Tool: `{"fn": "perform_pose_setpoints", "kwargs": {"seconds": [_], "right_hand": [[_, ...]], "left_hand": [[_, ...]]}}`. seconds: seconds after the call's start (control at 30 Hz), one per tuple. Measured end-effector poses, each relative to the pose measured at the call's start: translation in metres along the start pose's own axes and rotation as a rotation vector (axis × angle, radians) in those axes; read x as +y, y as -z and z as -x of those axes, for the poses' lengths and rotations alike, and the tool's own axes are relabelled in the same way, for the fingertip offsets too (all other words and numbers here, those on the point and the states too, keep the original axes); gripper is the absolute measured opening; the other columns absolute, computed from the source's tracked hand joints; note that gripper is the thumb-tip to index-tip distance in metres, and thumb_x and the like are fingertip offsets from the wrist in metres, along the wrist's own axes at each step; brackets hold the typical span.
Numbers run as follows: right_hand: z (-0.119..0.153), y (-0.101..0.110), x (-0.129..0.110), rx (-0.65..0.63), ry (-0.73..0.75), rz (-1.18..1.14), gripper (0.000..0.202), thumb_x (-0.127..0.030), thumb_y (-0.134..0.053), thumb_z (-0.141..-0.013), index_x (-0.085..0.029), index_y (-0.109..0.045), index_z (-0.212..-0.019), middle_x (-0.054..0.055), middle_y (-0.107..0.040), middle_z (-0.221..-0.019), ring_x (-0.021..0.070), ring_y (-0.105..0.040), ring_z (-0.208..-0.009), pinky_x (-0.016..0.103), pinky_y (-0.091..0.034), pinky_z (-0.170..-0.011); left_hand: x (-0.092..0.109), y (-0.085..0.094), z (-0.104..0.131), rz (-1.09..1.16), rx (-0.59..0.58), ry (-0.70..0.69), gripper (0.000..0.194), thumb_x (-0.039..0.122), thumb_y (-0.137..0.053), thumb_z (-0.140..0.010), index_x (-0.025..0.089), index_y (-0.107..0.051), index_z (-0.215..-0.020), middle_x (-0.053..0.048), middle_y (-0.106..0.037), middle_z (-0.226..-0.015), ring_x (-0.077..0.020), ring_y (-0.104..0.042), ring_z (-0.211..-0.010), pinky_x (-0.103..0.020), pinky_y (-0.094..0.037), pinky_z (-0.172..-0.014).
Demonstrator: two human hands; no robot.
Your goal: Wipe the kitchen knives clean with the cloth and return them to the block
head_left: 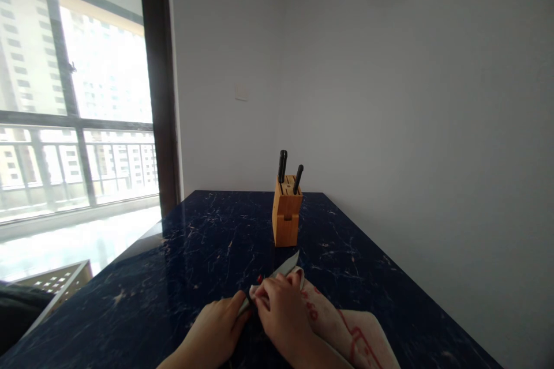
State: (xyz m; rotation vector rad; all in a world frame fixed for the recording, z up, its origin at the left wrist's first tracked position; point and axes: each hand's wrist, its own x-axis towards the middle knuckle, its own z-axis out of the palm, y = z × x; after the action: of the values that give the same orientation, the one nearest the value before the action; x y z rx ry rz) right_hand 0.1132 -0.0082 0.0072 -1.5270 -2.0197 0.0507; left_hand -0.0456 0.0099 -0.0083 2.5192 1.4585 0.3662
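Observation:
A kitchen knife (286, 266) points away from me and to the right, low over the dark table. My left hand (216, 326) is closed around its handle end, and the handle itself is mostly hidden by the fingers. My right hand (283, 314) pinches a pale cloth with red markings (322, 314) against the blade. Part of the cloth wraps over the blade's right side; the rest trails toward the lower right. Beyond the knife tip stands a wooden knife block (287, 222) with several slots and a few black-handled knives (298, 177) in it.
The dark blue, marble-patterned table (208, 236) stretches away to a grey wall (389, 98), which also runs along the right side. A chair with a perforated back (60, 285) stands at the lower left, near a large window (104, 81).

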Motion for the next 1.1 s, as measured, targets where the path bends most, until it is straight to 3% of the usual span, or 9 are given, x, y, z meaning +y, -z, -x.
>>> {"fn": "perform_pose_setpoints", "kwargs": {"seconds": [0.33, 0.6, 0.93, 1.1], "right_hand": [[-0.0007, -0.0031, 0.0013, -0.017, 0.002, 0.012, 0.01, -0.014, -0.052, -0.077, -0.023, -0.055, -0.073, -0.004, -0.064, -0.08, 0.0141, -0.051, -0.083, 0.031, -0.02, -0.081], [-0.0004, -0.001, 0.0026, -0.017, 0.091, -0.046, 0.013, -0.012, -0.048, -0.079, -0.022, -0.056, -0.077, -0.002, -0.063, -0.081, 0.0148, -0.05, -0.085, 0.032, -0.021, -0.082], [-0.0019, -0.002, 0.0014, 0.0, 0.037, -0.079, 0.013, -0.013, -0.05, -0.078, -0.023, -0.056, -0.076, -0.005, -0.064, -0.083, 0.013, -0.049, -0.084, 0.031, -0.02, -0.08], [0.0016, 0.0002, 0.0016, -0.022, 0.031, -0.038, 0.009, -0.015, -0.054, -0.073, -0.023, -0.057, -0.07, -0.003, -0.063, -0.076, 0.0164, -0.049, -0.081, 0.034, -0.019, -0.082]], "left_hand": [[-0.002, -0.0032, -0.0003, -0.007, 0.022, 0.006, 0.027, 0.035, -0.029, -0.088, 0.024, -0.053, -0.094, -0.004, -0.067, -0.087, -0.0194, -0.063, -0.083, -0.026, -0.042, -0.07], [-0.0021, -0.0018, -0.0007, 0.024, 0.03, -0.011, 0.025, 0.034, -0.032, -0.088, 0.024, -0.053, -0.097, -0.003, -0.068, -0.087, -0.0192, -0.063, -0.083, -0.026, -0.042, -0.07], [-0.0034, -0.0037, -0.0008, 0.028, 0.033, -0.023, 0.025, 0.035, -0.031, -0.088, 0.024, -0.052, -0.096, -0.002, -0.068, -0.087, -0.0189, -0.063, -0.082, -0.026, -0.041, -0.068], [-0.0046, -0.005, -0.0012, 0.0, 0.028, -0.001, 0.025, 0.036, -0.031, -0.088, 0.023, -0.054, -0.091, -0.002, -0.068, -0.084, -0.0189, -0.063, -0.079, -0.026, -0.042, -0.068]]}}
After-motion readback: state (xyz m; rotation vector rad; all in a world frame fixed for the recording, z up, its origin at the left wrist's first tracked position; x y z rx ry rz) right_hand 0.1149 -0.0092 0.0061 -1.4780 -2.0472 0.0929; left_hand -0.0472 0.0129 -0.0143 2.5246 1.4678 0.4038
